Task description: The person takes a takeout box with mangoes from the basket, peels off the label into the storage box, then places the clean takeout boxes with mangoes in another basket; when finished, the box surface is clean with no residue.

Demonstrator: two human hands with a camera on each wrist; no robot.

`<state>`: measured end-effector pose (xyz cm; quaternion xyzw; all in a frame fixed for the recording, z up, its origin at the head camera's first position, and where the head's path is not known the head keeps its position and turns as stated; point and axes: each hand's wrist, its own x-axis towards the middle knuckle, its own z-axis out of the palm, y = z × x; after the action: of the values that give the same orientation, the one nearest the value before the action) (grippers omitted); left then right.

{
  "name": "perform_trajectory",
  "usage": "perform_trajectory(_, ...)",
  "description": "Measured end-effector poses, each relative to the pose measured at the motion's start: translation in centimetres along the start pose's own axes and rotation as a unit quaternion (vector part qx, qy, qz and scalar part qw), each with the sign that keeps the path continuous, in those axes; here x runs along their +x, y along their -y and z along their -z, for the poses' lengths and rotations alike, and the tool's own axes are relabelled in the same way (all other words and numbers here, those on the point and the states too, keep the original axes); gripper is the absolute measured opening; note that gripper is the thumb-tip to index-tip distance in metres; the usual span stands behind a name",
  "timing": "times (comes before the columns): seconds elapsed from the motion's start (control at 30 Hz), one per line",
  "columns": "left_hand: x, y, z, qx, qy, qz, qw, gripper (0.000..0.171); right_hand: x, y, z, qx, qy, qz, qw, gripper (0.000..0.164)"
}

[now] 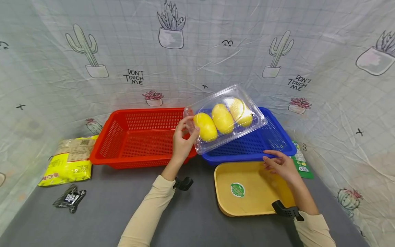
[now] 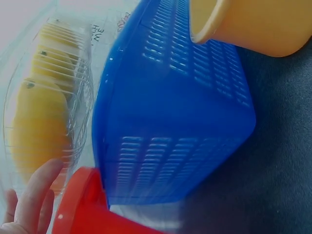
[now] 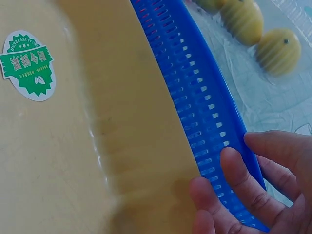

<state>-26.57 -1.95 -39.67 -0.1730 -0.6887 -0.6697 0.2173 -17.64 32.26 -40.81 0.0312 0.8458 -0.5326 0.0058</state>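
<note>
A clear plastic clamshell box [image 1: 226,92] holds three yellow, mango-like fruits [image 1: 223,118]. It is raised and tilted above the blue basket [image 1: 216,158], its left end over the gap beside the red basket [image 1: 148,164]. My left hand [image 1: 182,142] grips the box's left end between thumb and fingers; in the left wrist view the fingers [image 2: 41,190] lie against its plastic. At the near rim of the blue basket is my right hand [image 1: 282,166], pinching the rim with fingers on both sides, as the right wrist view shows. Below that hand sits a yellow tray [image 1: 256,199].
A green and white sticker [image 1: 237,189] marks the tray's bottom. At far left lie a yellow bag [image 1: 69,159] and a small black packet [image 1: 70,198]. A green packet [image 1: 302,161] sticks out right of the blue basket. Patterned cloth hangs behind and at both sides.
</note>
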Motion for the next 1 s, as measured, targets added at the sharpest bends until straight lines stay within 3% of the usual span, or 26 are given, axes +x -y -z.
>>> perform_trajectory(0.27, 0.5, 0.5, -1.9, 0.003, -0.005, 0.029, 0.9996, 0.045, -0.3, -0.1, 0.1, -0.006, -0.005, -0.010, 1.000, 0.054)
perform_trajectory(0.47, 0.5, 0.6, -2.5, 0.045, -0.005, 0.050, 0.9977, 0.045, -0.2, 0.1, -0.1, 0.000, -0.001, -0.005, 1.000, 0.052)
perform_trajectory(0.8, 1.4, 0.8, -4.0, 0.085, 0.040, 0.067, 0.9933, 0.045, 0.2, 0.1, 0.2, -0.003, -0.005, 0.003, 1.000, 0.051)
perform_trajectory(1.0, 1.8, 0.7, -4.9, 0.121, 0.071, 0.086, 0.9864, 0.046, 0.2, 0.0, 0.2, -0.002, -0.005, -0.001, 1.000, 0.052)
